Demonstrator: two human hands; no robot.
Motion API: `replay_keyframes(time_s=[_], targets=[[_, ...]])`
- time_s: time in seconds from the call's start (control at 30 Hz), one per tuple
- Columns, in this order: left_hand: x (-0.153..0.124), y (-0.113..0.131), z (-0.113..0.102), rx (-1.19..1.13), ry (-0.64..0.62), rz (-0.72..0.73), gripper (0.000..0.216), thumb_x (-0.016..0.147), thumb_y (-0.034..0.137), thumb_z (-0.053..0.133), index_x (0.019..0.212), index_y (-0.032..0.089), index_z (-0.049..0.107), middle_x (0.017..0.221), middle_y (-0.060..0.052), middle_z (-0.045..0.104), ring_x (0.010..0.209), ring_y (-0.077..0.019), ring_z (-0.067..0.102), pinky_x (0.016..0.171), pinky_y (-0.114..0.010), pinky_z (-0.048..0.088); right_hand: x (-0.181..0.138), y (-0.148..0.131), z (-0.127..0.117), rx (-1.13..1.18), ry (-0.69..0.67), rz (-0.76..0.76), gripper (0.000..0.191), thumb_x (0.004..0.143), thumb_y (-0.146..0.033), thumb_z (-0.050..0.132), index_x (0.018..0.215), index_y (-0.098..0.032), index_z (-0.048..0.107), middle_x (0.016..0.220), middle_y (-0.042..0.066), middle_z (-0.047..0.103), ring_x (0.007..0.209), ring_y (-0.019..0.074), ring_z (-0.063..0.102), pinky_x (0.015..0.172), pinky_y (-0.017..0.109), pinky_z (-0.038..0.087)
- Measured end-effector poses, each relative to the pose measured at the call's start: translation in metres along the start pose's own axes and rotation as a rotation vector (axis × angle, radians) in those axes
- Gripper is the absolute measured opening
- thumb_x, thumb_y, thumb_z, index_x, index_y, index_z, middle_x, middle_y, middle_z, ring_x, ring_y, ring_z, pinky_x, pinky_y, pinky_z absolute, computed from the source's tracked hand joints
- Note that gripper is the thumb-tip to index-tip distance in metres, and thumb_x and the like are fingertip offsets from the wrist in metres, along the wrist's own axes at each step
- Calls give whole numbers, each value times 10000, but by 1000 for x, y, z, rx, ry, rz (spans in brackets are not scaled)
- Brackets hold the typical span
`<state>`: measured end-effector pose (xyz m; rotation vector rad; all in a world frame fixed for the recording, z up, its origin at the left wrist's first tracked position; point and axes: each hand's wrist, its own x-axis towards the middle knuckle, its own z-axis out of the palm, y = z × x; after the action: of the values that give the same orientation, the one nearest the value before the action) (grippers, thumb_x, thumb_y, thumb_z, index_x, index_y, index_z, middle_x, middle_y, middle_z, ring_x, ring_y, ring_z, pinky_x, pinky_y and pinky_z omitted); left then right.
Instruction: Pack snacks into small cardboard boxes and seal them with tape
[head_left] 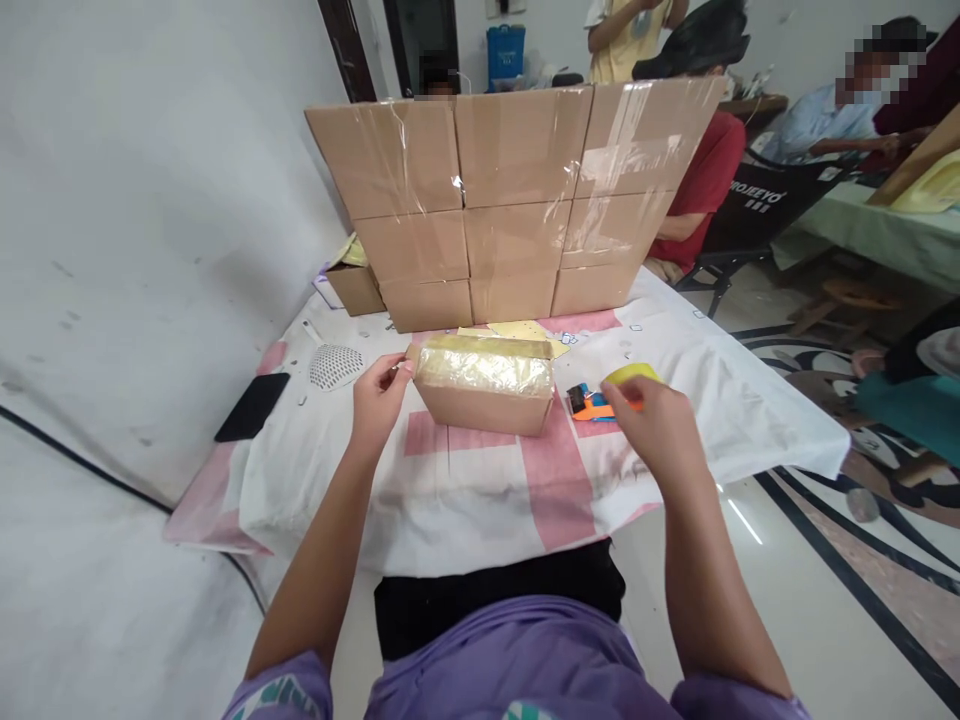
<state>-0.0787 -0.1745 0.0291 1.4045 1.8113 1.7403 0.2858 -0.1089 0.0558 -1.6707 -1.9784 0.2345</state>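
A small cardboard box (484, 405) lies on the cloth-covered table in front of me, with shiny clear tape (487, 372) across its top. My left hand (380, 395) is at the box's upper left corner, thumb and finger pinched together there. Whether a bit of tape is between those fingertips is hard to make out. To the right of the box is an orange and blue tape dispenser (592, 405) with a yellow roll (632, 373). My right hand (652, 415) is curled over the dispenser, hiding part of it.
Behind the box stands a wall of stacked, taped cardboard boxes (517, 235). A black phone-like slab (253, 407) and a white perforated piece (335, 366) lie left. An open carton (356, 288) sits at the back left, beside the wall. Other people sit beyond the table.
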Motion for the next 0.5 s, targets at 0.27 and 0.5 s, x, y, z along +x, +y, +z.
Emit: replay_keyframes(time_s=[0.27, 0.5], targets=[[5, -2, 1, -35, 22, -26, 273, 843, 448, 697, 924, 189, 723, 763, -9, 643, 635, -128, 487, 607, -261, 395, 45, -109, 18, -80, -321, -720, 315, 894, -322, 698, 1149, -151, 625, 1117, 146, 674, 1051, 323, 600, 894, 427, 460], [17, -2, -11, -93, -86, -45, 462, 884, 609, 575, 873, 176, 735, 634, -1, 488, 555, -125, 382, 512, -259, 295, 8, -105, 4, -324, -110, -1214, 301, 965, -8, 400, 1105, -148, 627, 977, 103, 672, 820, 226, 615, 682, 338, 441]])
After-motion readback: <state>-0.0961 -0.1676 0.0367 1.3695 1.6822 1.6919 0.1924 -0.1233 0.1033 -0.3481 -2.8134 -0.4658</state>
